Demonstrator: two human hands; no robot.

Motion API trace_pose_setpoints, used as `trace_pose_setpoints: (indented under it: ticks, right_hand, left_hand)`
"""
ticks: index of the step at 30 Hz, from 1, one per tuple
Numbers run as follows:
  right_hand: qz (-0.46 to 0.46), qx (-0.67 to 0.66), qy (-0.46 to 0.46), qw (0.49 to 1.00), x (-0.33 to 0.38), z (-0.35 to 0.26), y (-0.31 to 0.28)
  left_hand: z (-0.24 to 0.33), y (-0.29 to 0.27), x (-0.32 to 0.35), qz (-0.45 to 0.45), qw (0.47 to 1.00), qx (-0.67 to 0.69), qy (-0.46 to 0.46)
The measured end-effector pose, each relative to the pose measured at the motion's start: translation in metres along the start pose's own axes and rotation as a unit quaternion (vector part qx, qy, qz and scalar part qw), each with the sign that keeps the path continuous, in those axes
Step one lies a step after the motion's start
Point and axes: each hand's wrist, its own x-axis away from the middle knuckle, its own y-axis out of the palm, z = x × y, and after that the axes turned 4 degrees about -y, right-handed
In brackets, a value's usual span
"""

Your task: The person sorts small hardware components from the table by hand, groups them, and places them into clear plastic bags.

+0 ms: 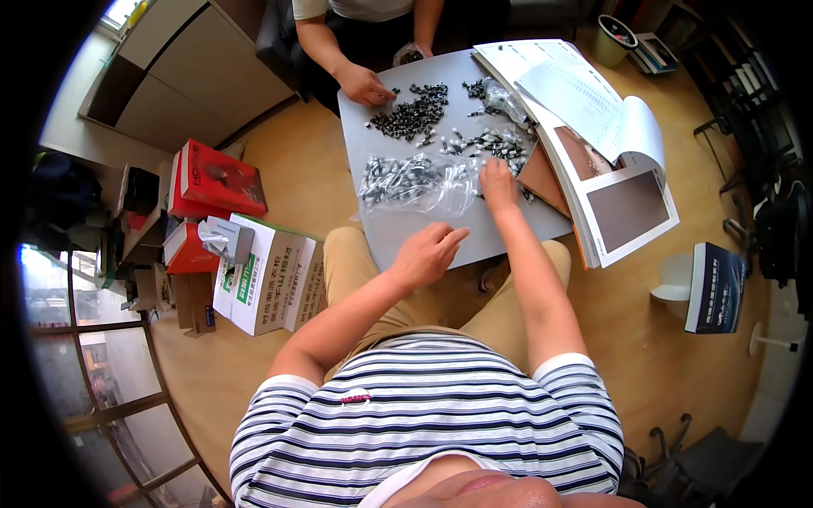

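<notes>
Over the near edge of the grey table, my left hand hovers with its fingers loosely stretched, holding nothing visible. My right hand reaches further in, fingertips drawn together at the near side of a loose pile of small black-and-white parts. Whatever its fingertips grip is too small to make out. Left of that hand lies a clear plastic bag full of similar small parts. Beyond the bag spreads a heap of small black parts. A smaller clear bag rests near the loose pile.
Across the table, another person's hand touches the black heap's edge; a small bag is by their other hand. A large open sample book covers the table's right side. White cartons and red boxes stand at left.
</notes>
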Motion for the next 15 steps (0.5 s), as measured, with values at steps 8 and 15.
trace_pose_setpoints:
  ticks: [8, 15]
  right_hand:
    - [-0.027, -0.911, 0.306, 0.275, 0.020, 0.017, -0.026]
    - [-0.008, -0.933, 0.302, 0.196, 0.016, -0.016, -0.081]
  left_hand:
    - [-0.004, 0.011, -0.016, -0.034, 0.994, -0.010, -0.102]
    - [-0.027, -0.002, -0.025, -0.132, 0.945, -0.205, -0.220]
